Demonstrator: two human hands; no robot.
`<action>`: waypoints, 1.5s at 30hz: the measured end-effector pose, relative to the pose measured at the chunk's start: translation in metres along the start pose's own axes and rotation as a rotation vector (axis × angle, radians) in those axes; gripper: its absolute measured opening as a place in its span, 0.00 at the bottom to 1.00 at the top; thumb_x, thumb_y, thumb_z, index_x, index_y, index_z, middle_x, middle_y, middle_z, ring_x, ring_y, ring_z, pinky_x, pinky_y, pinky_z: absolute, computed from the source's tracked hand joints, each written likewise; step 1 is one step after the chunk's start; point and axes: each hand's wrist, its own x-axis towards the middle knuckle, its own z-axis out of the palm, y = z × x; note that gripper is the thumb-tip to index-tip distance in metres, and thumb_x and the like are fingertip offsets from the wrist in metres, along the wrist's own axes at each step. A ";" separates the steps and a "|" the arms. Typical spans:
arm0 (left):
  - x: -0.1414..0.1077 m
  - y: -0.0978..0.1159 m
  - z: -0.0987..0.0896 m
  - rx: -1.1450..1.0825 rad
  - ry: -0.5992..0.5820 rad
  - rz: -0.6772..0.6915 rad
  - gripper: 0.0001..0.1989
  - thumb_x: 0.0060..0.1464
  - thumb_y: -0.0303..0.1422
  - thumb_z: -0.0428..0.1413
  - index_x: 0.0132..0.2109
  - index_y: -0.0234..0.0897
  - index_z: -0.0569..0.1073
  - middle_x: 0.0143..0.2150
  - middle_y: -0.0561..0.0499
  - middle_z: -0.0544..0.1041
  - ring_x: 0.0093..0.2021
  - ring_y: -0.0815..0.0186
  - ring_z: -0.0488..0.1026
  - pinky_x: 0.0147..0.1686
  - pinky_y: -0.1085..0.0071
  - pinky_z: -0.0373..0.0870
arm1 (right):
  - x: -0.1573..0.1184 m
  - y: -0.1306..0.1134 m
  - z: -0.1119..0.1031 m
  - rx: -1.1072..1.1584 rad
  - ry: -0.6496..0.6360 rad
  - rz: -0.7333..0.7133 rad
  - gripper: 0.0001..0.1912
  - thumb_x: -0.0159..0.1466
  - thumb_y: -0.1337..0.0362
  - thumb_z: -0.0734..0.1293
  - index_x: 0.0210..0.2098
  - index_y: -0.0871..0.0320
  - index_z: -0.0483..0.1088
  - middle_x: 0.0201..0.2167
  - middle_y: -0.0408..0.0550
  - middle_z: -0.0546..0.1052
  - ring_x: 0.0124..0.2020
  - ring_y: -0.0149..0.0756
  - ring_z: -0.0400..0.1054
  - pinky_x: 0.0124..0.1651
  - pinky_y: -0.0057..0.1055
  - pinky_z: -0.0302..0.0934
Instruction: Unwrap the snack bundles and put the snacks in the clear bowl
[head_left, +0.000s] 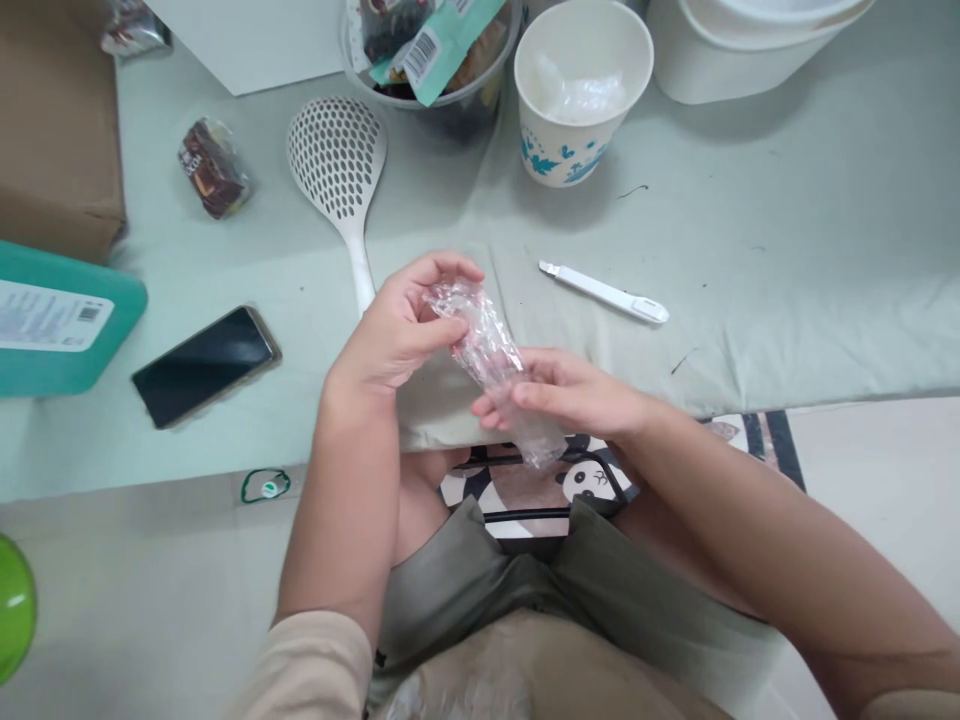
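A crumpled clear plastic wrapper is stretched between both hands above the table's front edge. My left hand pinches its upper end between thumb and fingers. Lower down, my right hand grips the wrapper, whose loose end hangs below the fingers. Whether anything lies inside it I cannot tell. A white slotted skimmer lies behind my left hand, which covers the end of its handle. To the right, a white utility knife rests on the cloth with its tip pointing left.
A paper cup with clear plastic inside stands at the back, beside a tub of packets and white containers. At left are a phone, a wrapped snack, a teal container and a cardboard box.
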 end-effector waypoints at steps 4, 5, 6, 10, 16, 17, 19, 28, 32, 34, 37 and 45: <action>0.001 -0.003 -0.004 0.090 0.020 -0.018 0.24 0.38 0.23 0.67 0.46 0.43 0.79 0.41 0.51 0.79 0.28 0.70 0.72 0.24 0.74 0.69 | -0.002 0.002 0.006 0.109 -0.019 0.186 0.24 0.57 0.49 0.80 0.45 0.58 0.76 0.34 0.45 0.84 0.34 0.31 0.81 0.41 0.28 0.77; 0.001 -0.004 -0.006 0.102 0.030 -0.017 0.26 0.38 0.23 0.67 0.47 0.43 0.78 0.44 0.50 0.79 0.29 0.69 0.73 0.25 0.73 0.70 | -0.003 0.002 0.006 0.112 -0.030 0.209 0.25 0.56 0.49 0.80 0.45 0.58 0.77 0.33 0.45 0.85 0.34 0.31 0.81 0.40 0.28 0.77; 0.001 -0.005 -0.008 0.109 0.041 -0.010 0.27 0.38 0.22 0.68 0.49 0.44 0.78 0.46 0.49 0.79 0.30 0.68 0.74 0.26 0.73 0.71 | -0.004 0.002 0.006 0.103 -0.040 0.225 0.24 0.56 0.50 0.81 0.45 0.58 0.77 0.33 0.44 0.85 0.34 0.31 0.81 0.39 0.28 0.76; 0.001 -0.008 -0.016 0.140 0.096 0.041 0.30 0.41 0.26 0.70 0.54 0.45 0.77 0.52 0.47 0.78 0.32 0.68 0.77 0.28 0.72 0.72 | -0.007 0.003 0.005 0.024 -0.094 0.250 0.22 0.57 0.53 0.80 0.44 0.60 0.79 0.33 0.45 0.85 0.33 0.31 0.80 0.37 0.26 0.74; 0.008 -0.017 -0.031 0.244 0.104 0.132 0.36 0.44 0.39 0.74 0.59 0.52 0.71 0.58 0.48 0.74 0.31 0.71 0.75 0.32 0.67 0.77 | -0.004 0.009 0.006 -0.051 -0.162 0.201 0.23 0.59 0.50 0.79 0.44 0.63 0.80 0.32 0.45 0.83 0.32 0.28 0.77 0.39 0.25 0.71; 0.009 -0.017 -0.033 0.248 0.115 0.139 0.37 0.43 0.41 0.75 0.59 0.52 0.70 0.58 0.49 0.74 0.30 0.73 0.73 0.33 0.67 0.77 | -0.003 0.009 0.007 -0.045 -0.174 0.194 0.23 0.59 0.50 0.78 0.44 0.63 0.80 0.33 0.45 0.83 0.33 0.27 0.77 0.39 0.25 0.70; 0.009 -0.017 -0.034 0.243 0.149 0.147 0.38 0.43 0.44 0.75 0.59 0.52 0.70 0.57 0.51 0.74 0.30 0.75 0.71 0.34 0.68 0.76 | -0.002 0.009 0.007 -0.032 -0.190 0.176 0.23 0.60 0.49 0.78 0.44 0.62 0.80 0.33 0.46 0.83 0.33 0.28 0.76 0.39 0.25 0.70; 0.008 -0.009 -0.029 0.131 0.292 0.201 0.36 0.40 0.43 0.77 0.54 0.50 0.70 0.51 0.53 0.73 0.40 0.69 0.72 0.29 0.71 0.68 | -0.006 0.008 0.007 -0.053 -0.245 0.210 0.24 0.60 0.47 0.77 0.42 0.64 0.82 0.34 0.47 0.83 0.35 0.27 0.77 0.42 0.25 0.72; 0.011 -0.014 -0.034 0.272 0.348 0.179 0.32 0.50 0.48 0.70 0.59 0.51 0.68 0.56 0.51 0.73 0.49 0.63 0.74 0.37 0.67 0.72 | -0.007 0.007 0.009 0.002 -0.302 0.188 0.19 0.61 0.52 0.78 0.42 0.63 0.82 0.35 0.47 0.84 0.36 0.26 0.77 0.45 0.25 0.73; 0.014 -0.017 -0.035 0.253 0.443 0.137 0.33 0.45 0.45 0.73 0.57 0.50 0.70 0.54 0.51 0.74 0.44 0.65 0.74 0.37 0.65 0.74 | -0.007 0.007 0.010 0.022 -0.310 0.159 0.17 0.62 0.55 0.78 0.43 0.62 0.83 0.38 0.47 0.84 0.37 0.25 0.77 0.45 0.24 0.73; 0.020 -0.023 -0.037 0.173 0.537 0.108 0.37 0.34 0.39 0.76 0.53 0.49 0.73 0.50 0.50 0.75 0.38 0.66 0.72 0.34 0.64 0.75 | -0.008 0.006 0.011 0.046 -0.303 0.137 0.16 0.63 0.55 0.77 0.44 0.61 0.83 0.37 0.47 0.85 0.37 0.23 0.77 0.45 0.22 0.72; 0.017 -0.028 -0.043 0.507 0.242 0.697 0.32 0.52 0.59 0.64 0.59 0.53 0.75 0.68 0.54 0.70 0.70 0.53 0.65 0.73 0.49 0.59 | -0.011 0.003 0.007 0.065 -0.282 0.109 0.16 0.63 0.55 0.77 0.45 0.60 0.83 0.36 0.46 0.85 0.37 0.24 0.77 0.45 0.23 0.73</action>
